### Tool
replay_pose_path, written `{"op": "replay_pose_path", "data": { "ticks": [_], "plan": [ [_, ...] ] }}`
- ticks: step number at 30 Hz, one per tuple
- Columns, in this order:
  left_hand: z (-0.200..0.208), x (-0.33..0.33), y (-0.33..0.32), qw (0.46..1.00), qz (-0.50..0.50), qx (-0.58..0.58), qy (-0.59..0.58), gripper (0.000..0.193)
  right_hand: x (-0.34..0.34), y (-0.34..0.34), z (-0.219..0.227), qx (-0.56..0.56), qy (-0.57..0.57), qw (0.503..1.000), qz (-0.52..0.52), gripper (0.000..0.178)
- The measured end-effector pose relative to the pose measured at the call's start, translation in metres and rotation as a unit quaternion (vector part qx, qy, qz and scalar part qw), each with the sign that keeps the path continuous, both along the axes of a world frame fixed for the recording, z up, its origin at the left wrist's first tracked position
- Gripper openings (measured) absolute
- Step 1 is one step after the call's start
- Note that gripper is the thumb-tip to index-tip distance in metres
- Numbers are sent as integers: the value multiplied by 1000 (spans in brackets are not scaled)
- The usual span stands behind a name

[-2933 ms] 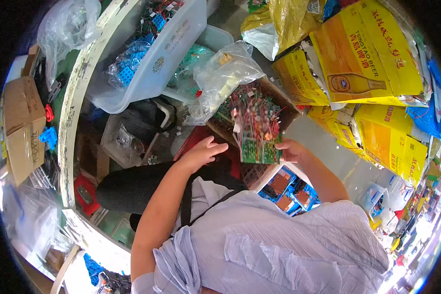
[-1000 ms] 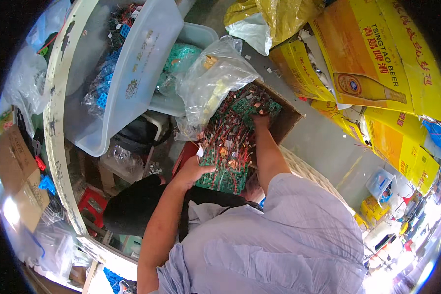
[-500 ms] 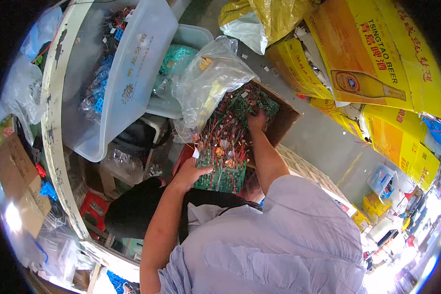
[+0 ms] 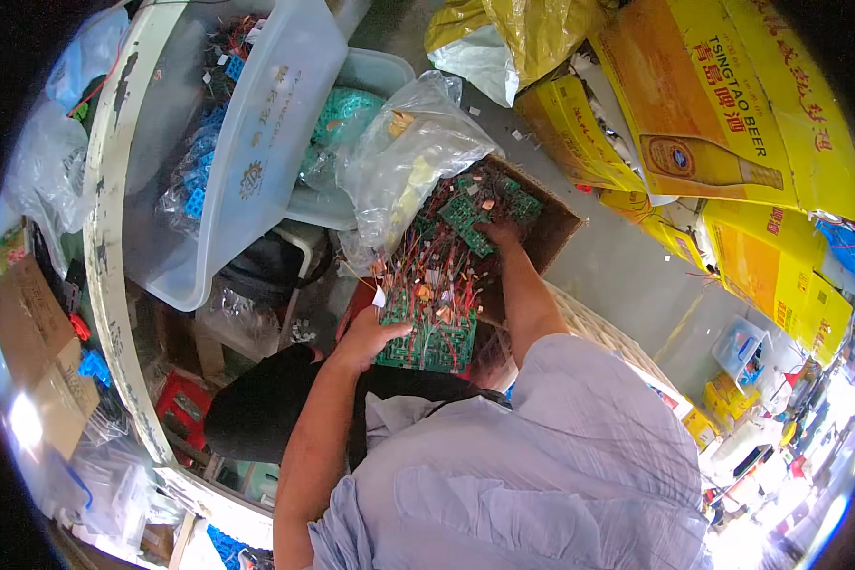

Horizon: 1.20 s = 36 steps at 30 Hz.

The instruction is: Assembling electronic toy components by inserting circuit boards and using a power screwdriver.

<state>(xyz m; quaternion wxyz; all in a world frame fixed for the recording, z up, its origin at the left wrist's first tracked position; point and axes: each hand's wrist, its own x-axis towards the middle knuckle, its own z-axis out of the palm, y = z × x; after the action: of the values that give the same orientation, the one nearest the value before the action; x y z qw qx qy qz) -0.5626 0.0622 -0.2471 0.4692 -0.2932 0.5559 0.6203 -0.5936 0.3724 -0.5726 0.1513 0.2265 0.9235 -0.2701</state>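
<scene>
My left hand (image 4: 363, 340) is closed on the near left edge of a green circuit board (image 4: 437, 344), thumb on top. Red and white wires and small components stand up from that board. Farther off, my right hand (image 4: 503, 234) grips another green circuit board (image 4: 464, 218) by its near right side, over an open cardboard box (image 4: 560, 220). More green boards and tangled wires lie in the box. A crumpled clear plastic bag (image 4: 404, 157) overlaps the box's left side. My right fingers are partly hidden by the board and shadow.
To the left stands a large translucent tub (image 4: 256, 161) with blue connectors and wires, beside a pale bench edge (image 4: 104, 190). Behind is a smaller tub (image 4: 385, 68) holding a teal netted bundle. Yellow cartons (image 4: 703, 114) are stacked at right. A pale slatted crate (image 4: 598, 332) sits near my right arm.
My right hand has drawn a circuit board up out of the pile in the box, tilting it into view to the left. The left hand and its board stay nearly still.
</scene>
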Motion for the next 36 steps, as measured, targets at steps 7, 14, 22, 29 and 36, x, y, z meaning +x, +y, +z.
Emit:
{"op": "replay_pose_path", "data": {
  "ticks": [7,14,22,29,36],
  "plan": [
    [8,2,2,998,37,9,52,49,-1,-21,22,-100,15,989,-108,51],
    [14,0,-5,999,13,4,48,59,-4,1,106,-301,-9,929,-215,40],
    [58,-13,-11,992,86,84,33,51,-68,69,263,-312,-166,927,127,34],
    [128,10,-24,980,110,129,103,51,-66,-15,359,-410,-102,865,270,37],
    [194,84,-60,925,286,66,240,62,-74,-142,478,-539,-55,692,476,33]
  ]
}}
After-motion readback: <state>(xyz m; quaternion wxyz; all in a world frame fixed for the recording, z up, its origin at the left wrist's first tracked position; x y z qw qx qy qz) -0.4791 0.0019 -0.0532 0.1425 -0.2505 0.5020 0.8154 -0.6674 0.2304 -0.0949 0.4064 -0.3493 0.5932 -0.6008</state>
